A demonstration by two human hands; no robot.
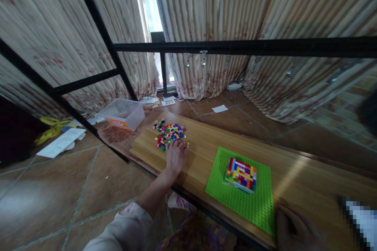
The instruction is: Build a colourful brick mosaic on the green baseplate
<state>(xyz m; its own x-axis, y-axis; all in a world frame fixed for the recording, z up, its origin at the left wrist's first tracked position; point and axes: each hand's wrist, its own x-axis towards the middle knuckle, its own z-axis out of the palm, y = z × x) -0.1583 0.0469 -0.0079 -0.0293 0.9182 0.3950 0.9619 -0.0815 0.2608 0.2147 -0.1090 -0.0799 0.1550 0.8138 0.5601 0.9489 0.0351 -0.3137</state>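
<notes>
Bricks [170, 132] at left hand [176, 157], right hand [298, 229] apart; neither grip can be told.
Judged light, stiff; best pinched by opposite sides.

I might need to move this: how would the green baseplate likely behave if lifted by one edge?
The green baseplate looks thin and broad, so it may flex slightly. Its studded top should help against slipping. The low, wide block build seems unlikely to topple, but might slide if not pressed on.

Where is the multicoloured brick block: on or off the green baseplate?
On: the brick block sits on the green baseplate, bare studs showing all around it.
</notes>
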